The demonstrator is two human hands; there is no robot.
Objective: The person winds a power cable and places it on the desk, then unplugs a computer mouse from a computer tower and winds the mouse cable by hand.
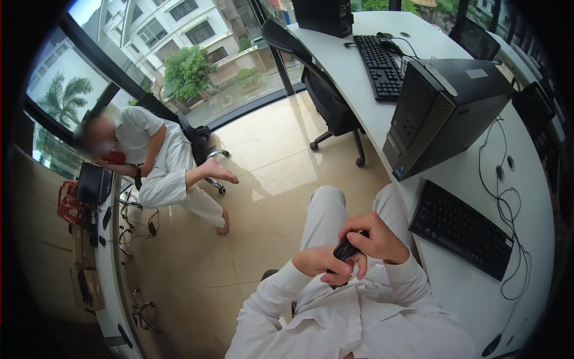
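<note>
Above my lap, my left hand [326, 263] and my right hand [376, 236] are closed on the same small black bundle [344, 249]. It has lengthwise ridges and looks like a folded cable, with its ends mostly hidden by my fingers. The left fingers wrap its lower part, while the right thumb and fingers grip the upper end. To the right of my hands, a black keyboard [460, 227] lies on the white desk [442, 281], touched by neither hand.
A black computer tower [445, 113] stands on the desk, with another keyboard [378, 67] behind it and a loose thin cable [519, 239] at right. An office chair [326, 90] is tucked alongside. At left, another person [158, 149] sits by a second desk [107, 263].
</note>
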